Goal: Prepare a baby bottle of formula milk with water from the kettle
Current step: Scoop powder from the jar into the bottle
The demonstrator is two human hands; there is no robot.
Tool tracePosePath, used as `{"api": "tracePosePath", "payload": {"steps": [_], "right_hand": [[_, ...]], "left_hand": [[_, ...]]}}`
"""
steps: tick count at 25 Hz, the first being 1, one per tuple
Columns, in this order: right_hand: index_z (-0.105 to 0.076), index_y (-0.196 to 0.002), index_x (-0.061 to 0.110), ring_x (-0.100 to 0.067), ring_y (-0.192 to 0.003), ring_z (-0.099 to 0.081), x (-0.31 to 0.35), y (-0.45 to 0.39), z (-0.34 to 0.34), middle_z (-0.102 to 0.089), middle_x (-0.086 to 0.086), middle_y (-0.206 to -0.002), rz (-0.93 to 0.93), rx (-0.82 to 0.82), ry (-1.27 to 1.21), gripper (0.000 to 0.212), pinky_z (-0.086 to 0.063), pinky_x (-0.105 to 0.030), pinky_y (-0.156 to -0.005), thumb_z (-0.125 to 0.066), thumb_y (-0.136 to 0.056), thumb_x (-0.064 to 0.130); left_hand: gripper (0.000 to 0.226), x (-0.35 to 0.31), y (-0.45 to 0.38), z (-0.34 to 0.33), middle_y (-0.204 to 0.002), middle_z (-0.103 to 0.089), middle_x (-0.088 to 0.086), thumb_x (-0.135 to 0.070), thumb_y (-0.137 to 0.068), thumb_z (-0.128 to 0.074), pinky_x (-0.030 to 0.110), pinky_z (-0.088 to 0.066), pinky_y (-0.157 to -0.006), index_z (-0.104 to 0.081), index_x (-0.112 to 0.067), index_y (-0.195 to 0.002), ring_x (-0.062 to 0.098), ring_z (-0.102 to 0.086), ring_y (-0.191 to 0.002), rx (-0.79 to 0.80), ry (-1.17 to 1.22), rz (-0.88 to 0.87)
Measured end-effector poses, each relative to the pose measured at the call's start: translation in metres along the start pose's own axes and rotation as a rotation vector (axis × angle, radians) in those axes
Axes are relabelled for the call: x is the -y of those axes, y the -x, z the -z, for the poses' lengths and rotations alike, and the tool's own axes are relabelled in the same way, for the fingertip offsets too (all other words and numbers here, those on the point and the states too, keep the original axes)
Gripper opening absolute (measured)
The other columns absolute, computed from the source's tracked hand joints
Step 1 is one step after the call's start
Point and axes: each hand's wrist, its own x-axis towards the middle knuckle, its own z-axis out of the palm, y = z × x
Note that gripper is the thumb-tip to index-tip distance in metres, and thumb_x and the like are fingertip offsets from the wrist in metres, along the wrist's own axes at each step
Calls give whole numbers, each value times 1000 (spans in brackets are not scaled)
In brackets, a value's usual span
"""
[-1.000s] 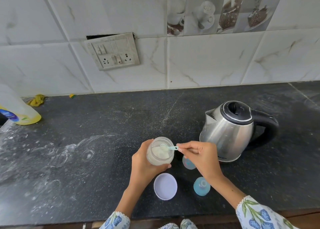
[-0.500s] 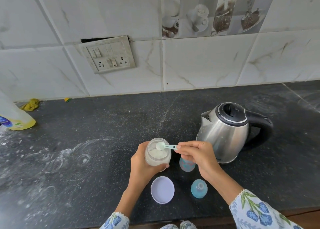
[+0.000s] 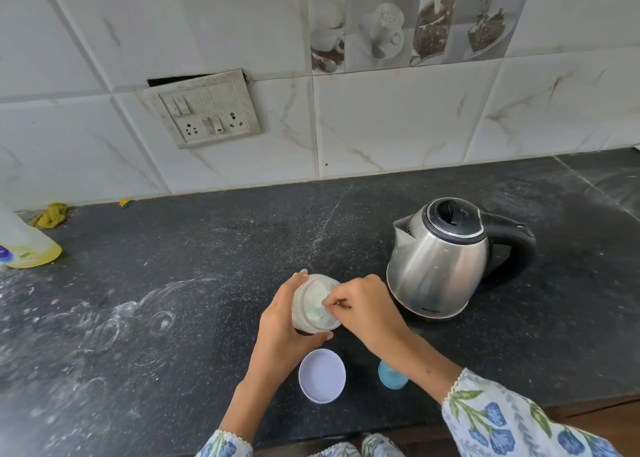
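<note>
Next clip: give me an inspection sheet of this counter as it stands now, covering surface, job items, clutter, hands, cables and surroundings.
Surface: dark stone counter, dusted with white smears and powder on its left part.
Job's things: open powder jar; small scoop dipped inside it; steel kettle, lid closed, standing to the right; white lid lying flat near the front edge; blue bottle part, partly hidden under the right forearm.
Clutter: yellow-based bottle far left; yellow cloth by the wall.
Hands: left hand wraps the jar; right hand fingers pinch the scoop.
Cables: nothing seen.
Surroundings: tiled wall; loose switch plate.
</note>
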Motion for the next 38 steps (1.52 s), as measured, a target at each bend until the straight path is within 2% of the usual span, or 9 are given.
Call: {"api": "tracePosePath", "payload": {"steps": [3,6,9,12,16,19,23,35,38], "right_hand": [[-71,-116,20,-24,-102,-63,15,-4,-5,-71,-8,-113,7,175,229,25,-51,-32,-85,-56,-95,19],[-71,-114,17,-23,-104,-63,19,-5,-5,-70,-9,-115,-39,205,162,24,-48,-26,-87,-58,-94,19],[-78,-97,10,-18,-86,-72,13,-4,-4,-77,-10,-96,-109,125,-144,15,-52,-12,-75,-71,-83,10],[-79,-88,6,-21,-75,-75,6,-3,-5,-77,-13,-86,-315,22,-601,15,-62,-29,-64,-80,-74,4],[-75,-92,0,-18,-77,-75,-2,6,7,-76,-16,-86,-605,-36,-1110,16,-57,-19,-62,-77,-76,0],[-73,-98,-3,-19,-83,-75,-11,15,15,-77,-17,-92,-702,-73,-1268,20,-58,-17,-63,-73,-79,-3],[-74,-96,-1,-24,-86,-75,-16,21,20,-77,-15,-92,-761,-105,-1329,17,-60,-19,-64,-71,-80,-4],[-70,-96,-9,-22,-72,-76,-13,22,21,-76,-20,-86,-923,-34,-1547,15,-60,-20,-54,-66,-81,-9],[-74,-90,-3,-19,-72,-76,-8,26,18,-77,-16,-83,-755,-117,-1232,12,-60,-19,-60,-70,-79,-7]], "left_hand": [[92,-8,2,1,-140,-50,-7,-30,-56,-92,15,-40,-100,-45,-21,-134,4,-49,-125,5,4,-48],[92,-9,3,0,-140,-50,-3,-29,-57,-92,16,-40,-101,-45,-19,-135,7,-49,-126,-4,7,-51],[92,-7,5,1,-140,-50,-1,-27,-56,-92,19,-41,-101,-43,-20,-135,12,-50,-126,-8,1,-51],[92,-7,5,3,-142,-48,-5,-28,-57,-91,14,-38,-103,-42,-25,-134,12,-48,-129,-6,-20,-50],[96,-3,2,8,-138,-51,-7,-25,-51,-93,3,-32,-97,-45,-20,-134,12,-51,-122,-45,-68,2],[99,-4,1,10,-134,-55,-3,-25,-46,-95,14,-39,-100,-48,-17,-133,13,-54,-118,-79,-55,63],[100,-8,2,8,-131,-58,-7,-27,-42,-96,34,-45,-101,-50,-18,-131,10,-55,-116,-122,5,165],[98,-14,-3,14,-142,-48,-7,-26,-49,-91,34,-42,-102,-44,-23,-135,17,-49,-127,-32,-178,0],[98,-15,-4,14,-141,-49,-5,-24,-48,-92,35,-42,-102,-45,-21,-134,19,-49,-128,-25,-191,-24]]}}
